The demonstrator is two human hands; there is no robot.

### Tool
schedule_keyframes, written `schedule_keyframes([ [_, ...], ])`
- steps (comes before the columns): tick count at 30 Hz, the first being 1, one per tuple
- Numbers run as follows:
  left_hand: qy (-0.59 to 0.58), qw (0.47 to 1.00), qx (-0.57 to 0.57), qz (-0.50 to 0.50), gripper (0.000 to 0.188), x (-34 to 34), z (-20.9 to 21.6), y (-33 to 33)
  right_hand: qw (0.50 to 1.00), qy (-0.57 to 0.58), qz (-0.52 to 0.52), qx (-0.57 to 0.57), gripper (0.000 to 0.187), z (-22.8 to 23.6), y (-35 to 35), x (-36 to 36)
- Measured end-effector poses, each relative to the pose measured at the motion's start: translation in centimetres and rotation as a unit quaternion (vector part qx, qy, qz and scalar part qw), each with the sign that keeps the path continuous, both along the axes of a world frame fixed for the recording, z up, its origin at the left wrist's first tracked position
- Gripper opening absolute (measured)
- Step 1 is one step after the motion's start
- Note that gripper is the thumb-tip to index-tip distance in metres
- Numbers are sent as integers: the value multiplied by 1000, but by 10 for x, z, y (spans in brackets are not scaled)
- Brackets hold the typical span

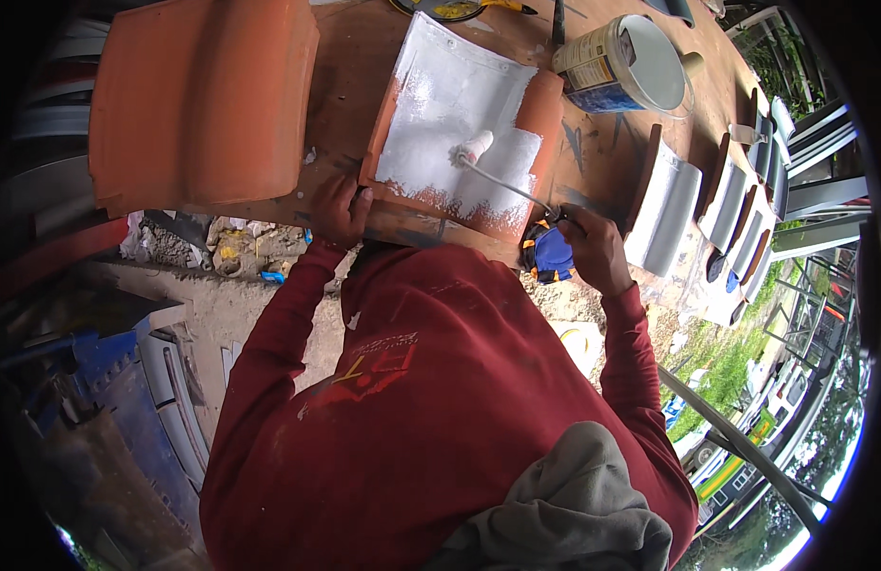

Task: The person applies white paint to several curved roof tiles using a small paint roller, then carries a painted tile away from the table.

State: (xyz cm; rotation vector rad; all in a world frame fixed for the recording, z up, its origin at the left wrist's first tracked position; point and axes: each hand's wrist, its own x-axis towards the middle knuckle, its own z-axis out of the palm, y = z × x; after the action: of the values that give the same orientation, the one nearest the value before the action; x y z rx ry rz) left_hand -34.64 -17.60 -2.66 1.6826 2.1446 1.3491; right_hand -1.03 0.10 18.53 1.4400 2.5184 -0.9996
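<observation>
A clay roof tile [504, 217] lies in front of me on the table, most of its orange face coated in white paint with a ragged lower border. My right hand [597, 249] is closed round the handle of a small paint roller [474, 148]. The white roller head rests on the painted face, right of its middle. My left hand [340, 211] lies at the table's near edge beside the tile's lower left corner, fingers apart and holding nothing. Whether its thumb touches the tile I cannot tell.
Unpainted orange tiles [198, 105] stand at the left. A paint bucket [664, 71] lies tipped or leaning at the back right. Several white-coated tiles [667, 205] line the table's right side. A blue and black cloth-like item [549, 252] sits below the near edge.
</observation>
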Motion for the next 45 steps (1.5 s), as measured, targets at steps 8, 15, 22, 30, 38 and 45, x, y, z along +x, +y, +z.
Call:
schedule_keyframes([
  [8, -57, 998, 14, -13, 27, -1, -2, -5, 972, 18, 79, 220, 17, -16, 19, 9],
  [15, -20, 997, -47, -51, 27, -5, 10, -2, 967, 60, 132, 210, 17, -55, 48, -52],
  [22, -6, 999, -14, -34, 23, -6, -1, -5, 970, 80, 141, 182, 19, -52, 67, -65],
  [30, -12, 1000, -9, -19, 22, -6, 0, -3, 951, 54, 191, 235, 14, -39, 87, -95],
  [38, -10, 1000, 0, -12, 23, -7, -4, -5, 953, 41, 190, 232, 18, -38, 81, -104],
  [45, -22, 999, -14, -20, 20, -5, 2, -1, 965, 32, 177, 193, 19, -42, 97, -88],
])
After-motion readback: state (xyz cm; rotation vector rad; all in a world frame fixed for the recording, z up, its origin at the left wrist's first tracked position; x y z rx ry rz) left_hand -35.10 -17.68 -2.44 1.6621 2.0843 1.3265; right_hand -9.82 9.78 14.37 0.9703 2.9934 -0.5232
